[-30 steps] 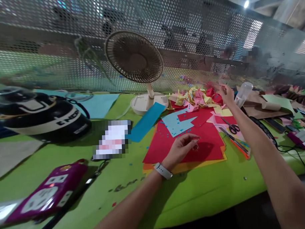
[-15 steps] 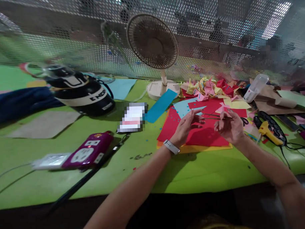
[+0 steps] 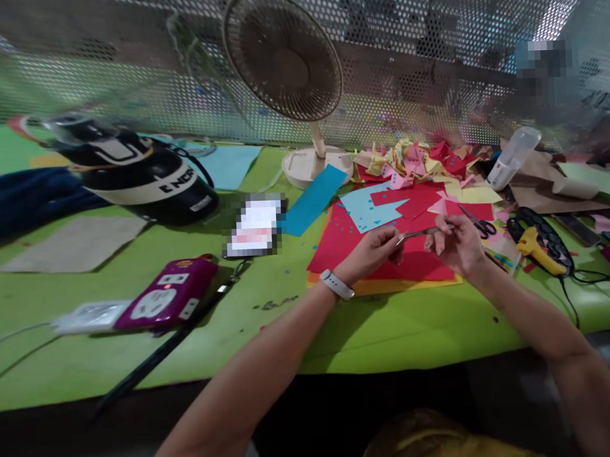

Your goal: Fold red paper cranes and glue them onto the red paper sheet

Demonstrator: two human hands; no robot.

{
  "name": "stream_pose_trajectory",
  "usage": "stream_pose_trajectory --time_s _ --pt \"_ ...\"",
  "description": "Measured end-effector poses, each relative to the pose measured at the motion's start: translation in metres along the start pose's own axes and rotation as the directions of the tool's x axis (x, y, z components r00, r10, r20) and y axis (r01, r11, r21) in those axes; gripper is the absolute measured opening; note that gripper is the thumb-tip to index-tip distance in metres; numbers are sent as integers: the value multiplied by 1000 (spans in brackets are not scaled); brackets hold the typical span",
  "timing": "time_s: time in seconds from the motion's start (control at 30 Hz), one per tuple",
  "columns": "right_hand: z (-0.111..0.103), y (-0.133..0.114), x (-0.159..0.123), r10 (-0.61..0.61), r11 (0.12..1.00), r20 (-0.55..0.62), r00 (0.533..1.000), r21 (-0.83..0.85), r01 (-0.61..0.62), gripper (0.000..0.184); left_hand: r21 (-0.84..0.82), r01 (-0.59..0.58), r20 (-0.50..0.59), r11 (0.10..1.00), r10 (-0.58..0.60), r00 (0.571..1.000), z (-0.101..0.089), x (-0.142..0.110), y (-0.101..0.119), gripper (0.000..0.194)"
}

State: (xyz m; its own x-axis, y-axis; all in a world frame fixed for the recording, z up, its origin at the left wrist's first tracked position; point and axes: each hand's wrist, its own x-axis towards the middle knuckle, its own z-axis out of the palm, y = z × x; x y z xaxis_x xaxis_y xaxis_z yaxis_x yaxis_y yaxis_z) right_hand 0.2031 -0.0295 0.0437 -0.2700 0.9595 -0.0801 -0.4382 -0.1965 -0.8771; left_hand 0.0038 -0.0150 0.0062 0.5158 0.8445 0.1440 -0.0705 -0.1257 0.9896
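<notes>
Slim metal tweezers [image 3: 419, 234] bridge the gap between my two hands, above a red paper sheet [image 3: 335, 244]. My right hand [image 3: 460, 246] is closed around their back end. The thumb and fingers of my left hand [image 3: 373, 253] are pinched together at the tips; anything tiny between them is too small to make out. A light blue paper piece [image 3: 362, 210] with a notched edge rests on the red sheet, with small blue bits scattered around it. Black-handled scissors [image 3: 485, 229] lie just beyond my right hand.
Folded paper pieces [image 3: 415, 159] are heaped behind the sheets, beside a fan [image 3: 286, 66]. To the right are a yellow glue gun [image 3: 540, 250] and a clear bottle [image 3: 515, 156]. A phone [image 3: 256, 225], purple power strip [image 3: 164, 297] and black flask [image 3: 143, 181] occupy the left.
My left fingers have gone from spread to pinched at the tweezers' tips. The tweezers' arms, apart before, now look close together. The camera view has shifted slightly.
</notes>
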Motion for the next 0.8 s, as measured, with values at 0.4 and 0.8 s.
stream_pose_trajectory --time_s 0.4,0.8 --pt "-5 -26 -1 -38 998 -101 994 -51 33 32 -178 50 -88 983 -66 994 -1 -4 12 58" --pt "-2 -1 -3 134 975 60 989 -184 -121 26 -97 174 -44 980 -179 983 9 -10 14 63"
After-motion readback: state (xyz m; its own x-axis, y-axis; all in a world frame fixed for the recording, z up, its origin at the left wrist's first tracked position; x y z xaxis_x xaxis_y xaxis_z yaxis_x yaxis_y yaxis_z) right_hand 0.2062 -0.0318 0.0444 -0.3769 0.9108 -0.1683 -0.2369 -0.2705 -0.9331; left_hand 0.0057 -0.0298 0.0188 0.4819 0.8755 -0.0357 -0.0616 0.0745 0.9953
